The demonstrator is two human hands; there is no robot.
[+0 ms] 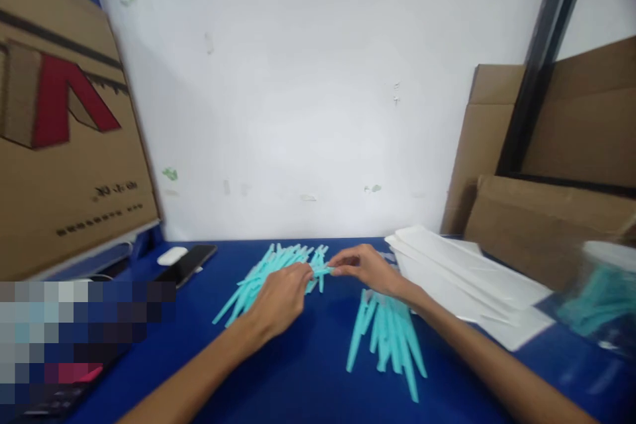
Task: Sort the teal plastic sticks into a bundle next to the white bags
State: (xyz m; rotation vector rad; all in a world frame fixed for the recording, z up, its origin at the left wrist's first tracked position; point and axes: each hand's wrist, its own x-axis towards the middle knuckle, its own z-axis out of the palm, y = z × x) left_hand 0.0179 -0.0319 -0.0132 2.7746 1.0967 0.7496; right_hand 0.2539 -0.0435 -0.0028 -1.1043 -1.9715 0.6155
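Note:
Between my two hands, a slim teal stick (322, 271) is pinched at both ends above the blue table. My left hand (283, 295) has its fingers closed on the left end, and my right hand (370, 268) grips the right end between thumb and fingertips. Behind and beside my left hand lies a loose pile of teal sticks (256, 278) with pale, clear-looking tips, partly hidden by the hand. Below my right wrist a second group of teal sticks (385, 334) is fanned out, tapered ends toward me.
White paper sheets or envelopes (447, 271) are stacked right of my right hand. A clear jar (603, 291) of teal sticks stands far right. Cardboard boxes (64, 212) flank both sides. A phone (186, 265) and white case (172, 256) lie left; a white wall (298, 112) rises behind.

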